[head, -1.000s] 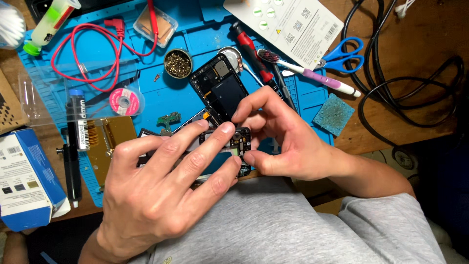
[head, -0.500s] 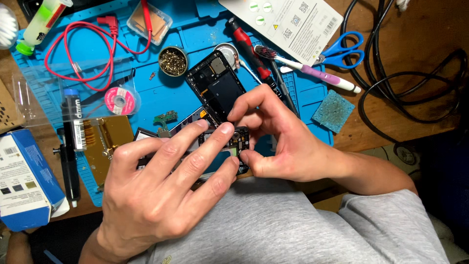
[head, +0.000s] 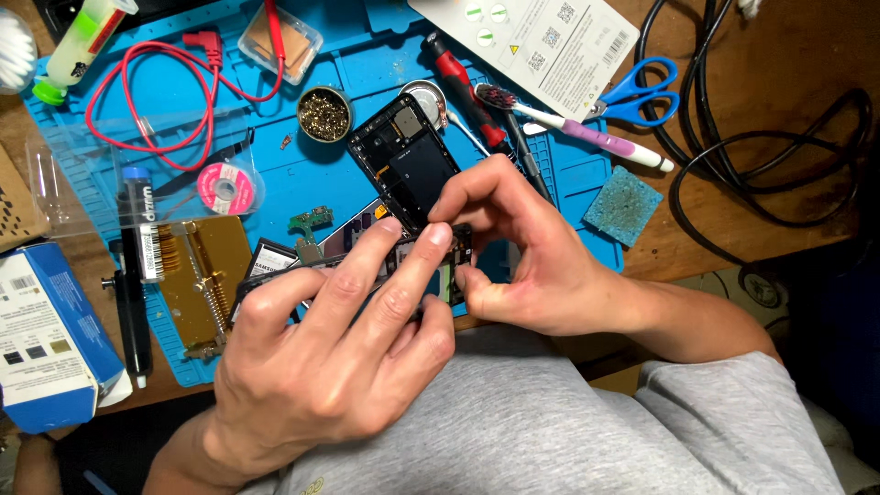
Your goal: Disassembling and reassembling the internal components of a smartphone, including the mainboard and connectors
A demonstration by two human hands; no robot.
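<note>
My left hand (head: 335,357) grips an opened black phone body (head: 440,266), fingers laid across its top, above the near edge of the blue work mat (head: 312,174). My right hand (head: 522,257) pinches the right end of that phone, thumb and forefinger closed on its edge; whatever small part is between them is hidden. A second black phone frame (head: 403,170) with its inner parts showing lies on the mat just beyond both hands. A small green circuit piece (head: 312,222) rests to its left.
On the mat: a round tin of brass wool (head: 324,114), red cable (head: 137,82), pink solder wick reel (head: 218,188), red screwdriver (head: 463,87), toothbrush (head: 568,128). Blue scissors (head: 632,92), blue sponge (head: 623,203), black cables (head: 761,156) right. Blue-white box (head: 46,339) left.
Both hands stay on the phone body. The view has shifted slightly, and my right fingers have closed a little tighter on the phone's right end.
</note>
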